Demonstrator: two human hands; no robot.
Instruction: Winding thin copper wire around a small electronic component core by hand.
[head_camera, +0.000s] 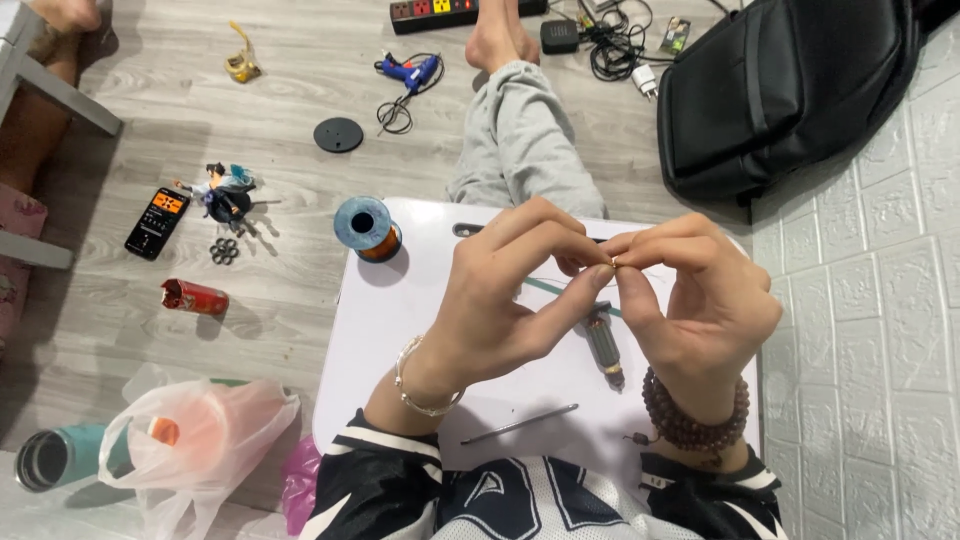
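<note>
Hands meet above a white lap table (400, 330): the left hand (500, 300) and right hand (700, 300) both have fingertips pressed together, pinching a very fine copper wire (614, 263) between them. Below the hands a small motor armature (606, 345) lies on the table, partly hidden. The wire looks light, thin and easily kinked or snapped, so a gentle fingertip pinch close to the working end suits it. A copper wire spool (366, 228) stands at the table's corner, and a thin metal rod (520, 424) lies near the wrists.
</note>
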